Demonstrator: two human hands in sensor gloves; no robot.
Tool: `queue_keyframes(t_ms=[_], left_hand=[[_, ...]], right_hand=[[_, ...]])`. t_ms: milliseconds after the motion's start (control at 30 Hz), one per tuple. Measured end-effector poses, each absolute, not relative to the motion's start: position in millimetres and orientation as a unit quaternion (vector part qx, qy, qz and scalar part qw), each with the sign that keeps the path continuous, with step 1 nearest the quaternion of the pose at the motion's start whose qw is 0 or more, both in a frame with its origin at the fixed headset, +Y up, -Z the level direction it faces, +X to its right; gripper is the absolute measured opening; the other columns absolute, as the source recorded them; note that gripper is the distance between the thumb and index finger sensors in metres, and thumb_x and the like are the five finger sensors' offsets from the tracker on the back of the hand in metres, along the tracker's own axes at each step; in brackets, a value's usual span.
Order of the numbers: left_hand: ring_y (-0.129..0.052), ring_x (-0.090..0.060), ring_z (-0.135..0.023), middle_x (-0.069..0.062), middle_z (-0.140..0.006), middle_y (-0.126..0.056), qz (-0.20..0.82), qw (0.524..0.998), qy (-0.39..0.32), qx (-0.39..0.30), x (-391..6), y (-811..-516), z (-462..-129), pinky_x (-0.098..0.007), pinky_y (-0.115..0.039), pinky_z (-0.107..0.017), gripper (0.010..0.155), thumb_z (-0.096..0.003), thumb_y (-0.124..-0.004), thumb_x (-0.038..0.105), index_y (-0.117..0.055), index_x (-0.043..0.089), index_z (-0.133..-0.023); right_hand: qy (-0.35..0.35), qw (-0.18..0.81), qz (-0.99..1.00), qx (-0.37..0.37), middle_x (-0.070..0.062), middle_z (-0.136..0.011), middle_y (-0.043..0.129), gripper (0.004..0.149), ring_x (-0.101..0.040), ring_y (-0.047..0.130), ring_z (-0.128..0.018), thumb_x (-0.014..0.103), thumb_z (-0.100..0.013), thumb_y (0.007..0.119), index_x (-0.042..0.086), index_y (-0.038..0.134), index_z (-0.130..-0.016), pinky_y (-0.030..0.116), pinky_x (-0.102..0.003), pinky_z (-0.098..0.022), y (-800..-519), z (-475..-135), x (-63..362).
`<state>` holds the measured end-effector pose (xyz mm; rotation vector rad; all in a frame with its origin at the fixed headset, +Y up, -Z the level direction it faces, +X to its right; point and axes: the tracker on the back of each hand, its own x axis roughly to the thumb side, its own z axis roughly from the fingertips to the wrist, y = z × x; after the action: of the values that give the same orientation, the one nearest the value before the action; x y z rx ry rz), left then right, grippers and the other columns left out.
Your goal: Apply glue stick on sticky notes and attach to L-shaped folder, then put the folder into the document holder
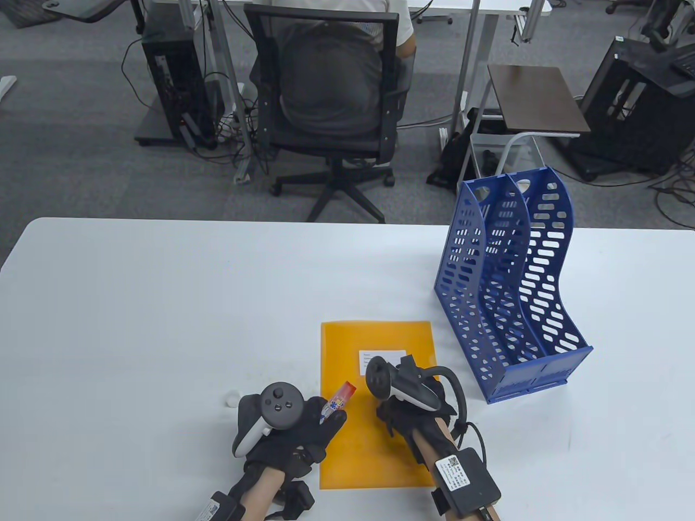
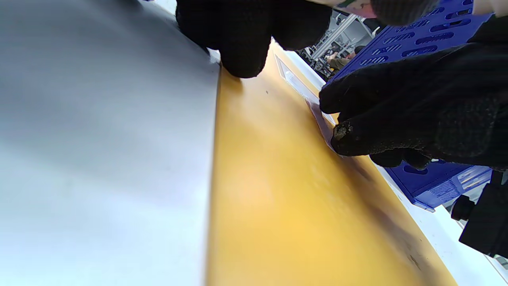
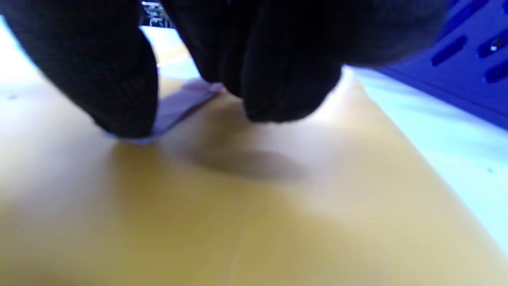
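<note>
I note the flat orange plastic L-shaped folder (image 1: 374,401) lying on the white table (image 1: 163,304), lower centre of frame. My left hand (image 1: 293,429) grips the red-capped glue stick (image 1: 337,402). My right hand (image 1: 412,407) presses a pale, apparently lilac sticky note (image 3: 178,105) onto the folder, fingertips (image 3: 119,95) down. The blue perforated plastic document holder (image 1: 510,282) stands right.

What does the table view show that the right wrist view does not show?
Only the table view shows the left hand holding the glue stick, the white label on the folder, and the whole blue document holder.

Only the right wrist view shows a pale purple sticky note under the right hand's fingers, which touch it.

Both show the right hand on the orange folder, the white table and part of the holder.
</note>
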<state>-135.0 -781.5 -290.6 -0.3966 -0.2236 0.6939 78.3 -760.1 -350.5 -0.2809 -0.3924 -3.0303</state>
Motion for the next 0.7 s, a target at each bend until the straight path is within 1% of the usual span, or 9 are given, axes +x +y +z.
queue_keyframes(t_ms=[67,133,267,333,400,500,567,667,700], left_hand=[[-0.061,-0.032,-0.106,-0.011,-0.105,-0.075,0.337,0.915,-0.109,-0.193,-135.1,-781.5,-290.5,-0.066,-0.039,-0.076,0.061,-0.0517,-0.059,0.062,-0.065,0.017,-0.093],[-0.06,-0.033,-0.106,-0.011,-0.105,-0.075,0.337,0.915,-0.109,-0.194,-135.2,-781.5,-290.7,-0.066,-0.039,-0.076,0.062,-0.0515,-0.059,0.062,-0.065,0.017,-0.093],[-0.06,-0.032,-0.106,-0.011,-0.105,-0.074,0.339,0.913,-0.11,-0.197,-135.6,-781.7,-290.5,-0.065,-0.038,-0.076,0.061,-0.0518,-0.059,0.062,-0.065,0.017,-0.093],[-0.06,-0.032,-0.106,-0.011,-0.105,-0.074,0.339,0.913,-0.111,-0.197,-135.6,-781.7,-290.5,-0.065,-0.038,-0.076,0.061,-0.0517,-0.059,0.062,-0.064,0.017,-0.094],[-0.059,-0.032,-0.106,-0.011,-0.105,-0.074,0.339,0.913,-0.111,-0.197,-135.7,-781.7,-290.5,-0.065,-0.038,-0.076,0.062,-0.0516,-0.059,0.062,-0.064,0.017,-0.094],[-0.06,-0.033,-0.106,-0.011,-0.105,-0.074,0.338,0.913,-0.112,-0.198,-135.9,-781.6,-290.6,-0.066,-0.038,-0.076,0.061,-0.0518,-0.059,0.062,-0.064,0.017,-0.093],[-0.059,-0.033,-0.106,-0.011,-0.105,-0.074,0.337,0.913,-0.113,-0.199,-136.0,-781.5,-290.8,-0.066,-0.038,-0.076,0.061,-0.0517,-0.059,0.062,-0.064,0.017,-0.094],[-0.059,-0.033,-0.106,-0.011,-0.105,-0.074,0.337,0.913,-0.113,-0.198,-136.1,-781.6,-290.6,-0.066,-0.038,-0.076,0.061,-0.0517,-0.059,0.062,-0.064,0.017,-0.094],[-0.059,-0.033,-0.106,-0.011,-0.106,-0.074,0.338,0.913,-0.114,-0.199,-136.3,-781.7,-290.5,-0.066,-0.038,-0.076,0.061,-0.0518,-0.059,0.062,-0.064,0.017,-0.094]], right_hand=[[-0.147,0.04,-0.984,-0.088,-0.017,-0.092,0.077,0.078,-0.027,0.096,-0.045,0.051,-0.04,0.097,0.017,0.068,-0.104,0.084,-0.041,-0.028,-762.1,-352.9,78.2],[-0.175,0.059,-0.979,-0.08,-0.016,-0.095,0.074,0.077,-0.028,0.094,-0.05,0.055,-0.042,0.092,0.021,0.064,-0.106,0.083,-0.041,-0.03,-764.2,-355.1,77.8],[-0.177,0.073,-0.978,-0.079,-0.016,-0.096,0.073,0.076,-0.028,0.094,-0.051,0.056,-0.044,0.089,0.023,0.062,-0.106,0.083,-0.041,-0.031,-764.9,-354.9,75.8],[-0.17,0.067,-0.98,-0.079,-0.016,-0.095,0.073,0.076,-0.028,0.094,-0.051,0.056,-0.043,0.089,0.023,0.063,-0.106,0.083,-0.041,-0.031,-765.7,-354.7,77.0],[-0.149,0.056,-0.984,-0.082,-0.016,-0.094,0.075,0.077,-0.027,0.095,-0.049,0.057,-0.041,0.091,0.022,0.065,-0.105,0.084,-0.041,-0.03,-765.9,-353.2,79.1],[-0.105,0.056,-0.989,-0.09,-0.014,-0.093,0.076,0.083,-0.027,0.095,-0.047,0.058,-0.037,0.093,0.017,0.065,-0.104,0.084,-0.041,-0.028,-765.0,-349.0,81.2],[-0.094,0.061,-0.989,-0.095,-0.014,-0.095,0.073,0.085,-0.026,0.096,-0.048,0.058,-0.036,0.093,0.015,0.063,-0.103,0.084,-0.04,-0.029,-764.9,-346.9,81.0],[-0.097,0.062,-0.989,-0.097,-0.015,-0.097,0.069,0.085,-0.026,0.095,-0.05,0.057,-0.037,0.093,0.018,0.058,-0.105,0.084,-0.041,-0.03,-765.9,-346.1,79.5],[-0.104,0.064,-0.988,-0.096,-0.015,-0.098,0.068,0.083,-0.027,0.094,-0.051,0.057,-0.038,0.092,0.023,0.057,-0.106,0.084,-0.041,-0.03,-766.3,-346.8,79.2]])
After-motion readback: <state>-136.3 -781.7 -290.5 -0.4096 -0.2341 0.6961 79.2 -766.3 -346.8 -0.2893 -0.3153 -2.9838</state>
